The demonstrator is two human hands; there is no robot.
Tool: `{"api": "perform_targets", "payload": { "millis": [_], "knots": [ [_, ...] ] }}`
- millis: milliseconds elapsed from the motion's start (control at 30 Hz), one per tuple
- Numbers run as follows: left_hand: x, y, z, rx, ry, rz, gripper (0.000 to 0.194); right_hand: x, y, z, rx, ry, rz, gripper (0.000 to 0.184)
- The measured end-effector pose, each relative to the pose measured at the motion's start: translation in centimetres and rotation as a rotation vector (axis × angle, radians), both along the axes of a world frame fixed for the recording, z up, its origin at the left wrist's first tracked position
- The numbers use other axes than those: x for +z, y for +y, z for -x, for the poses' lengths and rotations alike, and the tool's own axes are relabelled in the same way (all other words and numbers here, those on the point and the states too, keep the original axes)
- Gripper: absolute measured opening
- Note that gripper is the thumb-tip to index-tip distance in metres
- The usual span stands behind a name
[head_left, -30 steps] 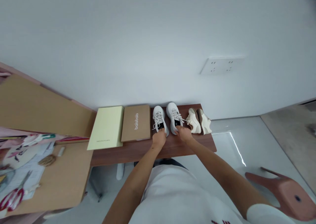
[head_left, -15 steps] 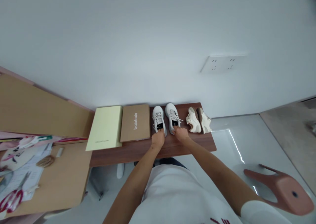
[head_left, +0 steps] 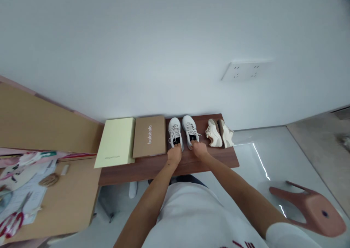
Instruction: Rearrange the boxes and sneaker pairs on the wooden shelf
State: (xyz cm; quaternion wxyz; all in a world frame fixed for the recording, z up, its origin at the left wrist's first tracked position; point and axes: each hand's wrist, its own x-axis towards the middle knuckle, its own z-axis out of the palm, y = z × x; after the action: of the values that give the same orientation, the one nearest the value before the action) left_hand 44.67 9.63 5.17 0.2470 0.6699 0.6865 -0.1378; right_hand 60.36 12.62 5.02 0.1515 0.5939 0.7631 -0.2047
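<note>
Your left hand holds the left sneaker by the heel, your right hand the right sneaker — toes near the table's back edge, brown box just leftward, bare wood rightward to cream shoes.

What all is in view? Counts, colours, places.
Table: one, brown, centre
Yellow box: one, yellow, table left
Brown box: one, brown, beside yellow box
Sneakers: two, white, mid-table
Smaller shoes: two, cream, table right
Socket panel: one, white, wall
Stool: one, pink, right
Desk: one, tan, left
Scissors: one pair, red-handled, desk
Bundle: one, brown, desk
Papers: count unclear, white, desk
Cardboard: one, tan, left
Left hand: one, bare, at left sneaker
Right hand: one, bare, at right sneaker
Shirt: one, white, bottom
</note>
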Motion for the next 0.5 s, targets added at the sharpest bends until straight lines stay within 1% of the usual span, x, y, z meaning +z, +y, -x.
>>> {"api": "perform_targets", "payload": {
  "millis": [300,400,500],
  "knots": [
    [-0.2,0.0,-0.3,-0.013,0.015,-0.020,0.033,0.4,0.1,0.4,-0.035,0.014,0.029,0.023],
    [0.2,-0.1,-0.4,-0.012,0.035,-0.027,0.034,0.6,0.1,0.4,-0.056,0.021,0.031,0.024],
    [1.2,-0.4,-0.6,0.003,0.060,-0.064,0.040,0.8,0.0,-0.1,-0.096,0.086,-0.005,0.027]
  ]
}}
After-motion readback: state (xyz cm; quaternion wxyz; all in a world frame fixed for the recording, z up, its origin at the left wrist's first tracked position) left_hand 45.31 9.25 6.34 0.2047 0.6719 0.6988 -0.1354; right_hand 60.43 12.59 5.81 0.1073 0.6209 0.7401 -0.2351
